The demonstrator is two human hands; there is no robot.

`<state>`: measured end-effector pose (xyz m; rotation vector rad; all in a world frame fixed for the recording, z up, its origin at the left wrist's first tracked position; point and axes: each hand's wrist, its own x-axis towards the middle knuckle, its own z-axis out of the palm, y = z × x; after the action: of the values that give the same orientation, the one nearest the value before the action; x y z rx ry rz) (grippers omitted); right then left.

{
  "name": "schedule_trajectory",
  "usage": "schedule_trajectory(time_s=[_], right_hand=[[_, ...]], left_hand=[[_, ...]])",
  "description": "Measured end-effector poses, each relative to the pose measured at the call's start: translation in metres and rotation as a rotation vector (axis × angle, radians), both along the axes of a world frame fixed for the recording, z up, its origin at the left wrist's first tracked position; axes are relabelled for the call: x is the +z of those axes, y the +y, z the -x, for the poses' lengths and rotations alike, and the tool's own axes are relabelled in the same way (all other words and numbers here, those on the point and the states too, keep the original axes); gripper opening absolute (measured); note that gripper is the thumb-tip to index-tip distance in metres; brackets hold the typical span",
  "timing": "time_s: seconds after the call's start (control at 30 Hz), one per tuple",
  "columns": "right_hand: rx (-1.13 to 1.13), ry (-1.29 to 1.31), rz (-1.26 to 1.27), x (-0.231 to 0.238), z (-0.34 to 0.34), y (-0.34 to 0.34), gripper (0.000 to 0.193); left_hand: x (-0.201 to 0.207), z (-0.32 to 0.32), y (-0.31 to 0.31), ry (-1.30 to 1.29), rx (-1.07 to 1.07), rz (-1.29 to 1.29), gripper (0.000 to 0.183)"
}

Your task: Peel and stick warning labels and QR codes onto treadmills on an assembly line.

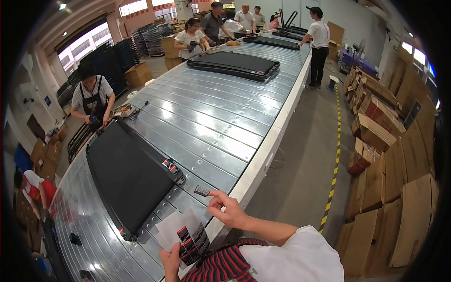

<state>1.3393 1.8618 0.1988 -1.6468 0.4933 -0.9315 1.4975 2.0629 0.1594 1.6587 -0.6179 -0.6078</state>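
My left hand (pixel 170 261) is closed on the edge of a sheet of stickers (pixel 193 243), low in front of me by the conveyor's near edge. Black and red labels cover part of the white sheet. Out ahead, my right hand (pixel 229 210) has a small black sticker (pixel 202 191) at the tip of its index finger, the other fingers curled. Beyond and to the left lies a flat black treadmill-like deck (pixel 129 171) on the metal conveyor. A red-and-black label (pixel 169 164) sits on the deck's right corner.
The slatted metal conveyor (pixel 206 124) runs far ahead, carrying another black deck (pixel 235 65). Co-workers stand along both sides; one at left (pixel 93 96) works on the deck's far end. Cardboard boxes (pixel 371 174) line the right, beyond a yellow-black floor stripe (pixel 334 174).
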Motion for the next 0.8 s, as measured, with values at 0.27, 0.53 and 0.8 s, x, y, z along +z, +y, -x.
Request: schedule_trajectory(time_s=[0.27, 0.53, 0.8], right_hand=[[0.051, 0.009, 0.031, -0.002, 0.004, -0.014, 0.036], [0.131, 0.032, 0.041, 0.005, 0.008, -0.035, 0.034], [0.168, 0.059, 0.033, 0.003, -0.001, -0.025, 0.035]], left_hand=[[-0.001, 0.015, -0.004, -0.057, -0.095, -0.044, 0.024], [-0.019, 0.022, -0.017, -0.301, -0.196, -0.119, 0.024], [-0.011, 0.027, -0.008, -0.490, -0.276, -0.170, 0.013]])
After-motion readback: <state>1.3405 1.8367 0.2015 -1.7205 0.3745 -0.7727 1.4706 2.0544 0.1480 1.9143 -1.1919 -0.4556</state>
